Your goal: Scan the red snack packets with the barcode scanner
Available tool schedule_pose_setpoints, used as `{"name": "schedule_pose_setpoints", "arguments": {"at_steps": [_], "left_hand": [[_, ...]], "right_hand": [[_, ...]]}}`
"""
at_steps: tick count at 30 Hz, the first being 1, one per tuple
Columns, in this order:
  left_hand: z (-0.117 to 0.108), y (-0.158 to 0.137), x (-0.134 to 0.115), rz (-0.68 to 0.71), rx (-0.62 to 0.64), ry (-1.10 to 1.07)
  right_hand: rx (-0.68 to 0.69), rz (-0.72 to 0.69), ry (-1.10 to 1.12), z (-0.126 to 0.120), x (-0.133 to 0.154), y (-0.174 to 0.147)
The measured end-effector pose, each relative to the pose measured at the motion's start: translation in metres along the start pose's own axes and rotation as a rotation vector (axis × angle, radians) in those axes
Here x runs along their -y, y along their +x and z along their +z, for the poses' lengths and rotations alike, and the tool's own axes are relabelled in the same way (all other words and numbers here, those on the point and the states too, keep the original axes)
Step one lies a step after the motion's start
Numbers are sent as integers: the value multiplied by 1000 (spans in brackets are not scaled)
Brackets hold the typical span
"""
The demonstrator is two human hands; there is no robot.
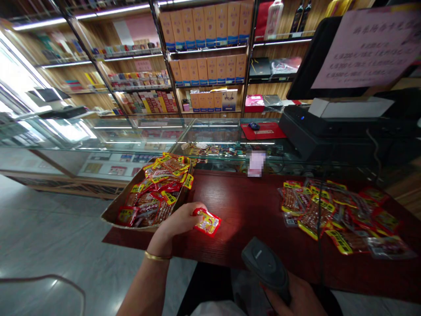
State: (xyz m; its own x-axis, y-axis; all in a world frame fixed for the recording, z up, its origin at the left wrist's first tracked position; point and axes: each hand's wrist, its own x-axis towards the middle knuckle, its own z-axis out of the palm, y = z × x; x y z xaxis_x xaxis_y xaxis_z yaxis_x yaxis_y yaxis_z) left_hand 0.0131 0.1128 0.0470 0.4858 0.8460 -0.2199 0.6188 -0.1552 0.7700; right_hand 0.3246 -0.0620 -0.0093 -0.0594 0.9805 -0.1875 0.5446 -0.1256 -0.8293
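My left hand [186,218] is closed on a small red and yellow snack packet [208,222], just above the dark red wooden table. Light falls on the packet and the wood around it. In my right hand [289,296] is a black barcode scanner [265,263], its head pointing up and left towards the packet. Beside my left wrist, an open cardboard box [110,216] holds many snack packets [161,184] with red and yellow wrappers. Over on the right, a loose pile of similar snack packets [317,213] lies on the table.
Behind the table [223,188] runs a glass display counter [148,136]. On it are a red mat [272,131] with a mouse [254,126], and a black machine [332,131] below a monitor [302,66]. A thin cable [320,245] hangs down across the right-hand pile.
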Motion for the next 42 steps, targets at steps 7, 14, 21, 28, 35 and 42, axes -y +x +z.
{"name": "schedule_pose_setpoints", "arguments": {"at_steps": [7,14,21,28,35,42], "left_hand": [[9,4,3,28,26,-36],[13,5,0,22,47,-53],[19,8,-3,22,60,-58],[23,10,-9,37,77,-54],[24,11,-13,47,98,-31],[23,11,-11,36,93,1]], "right_hand": [[59,-2,-12,10,4,11],[71,-49,3,17,11,25],[99,-79,26,19,21,34],[71,-70,8,16,28,37],[71,-87,18,11,30,38],[95,-52,32,-7,34,13]]}}
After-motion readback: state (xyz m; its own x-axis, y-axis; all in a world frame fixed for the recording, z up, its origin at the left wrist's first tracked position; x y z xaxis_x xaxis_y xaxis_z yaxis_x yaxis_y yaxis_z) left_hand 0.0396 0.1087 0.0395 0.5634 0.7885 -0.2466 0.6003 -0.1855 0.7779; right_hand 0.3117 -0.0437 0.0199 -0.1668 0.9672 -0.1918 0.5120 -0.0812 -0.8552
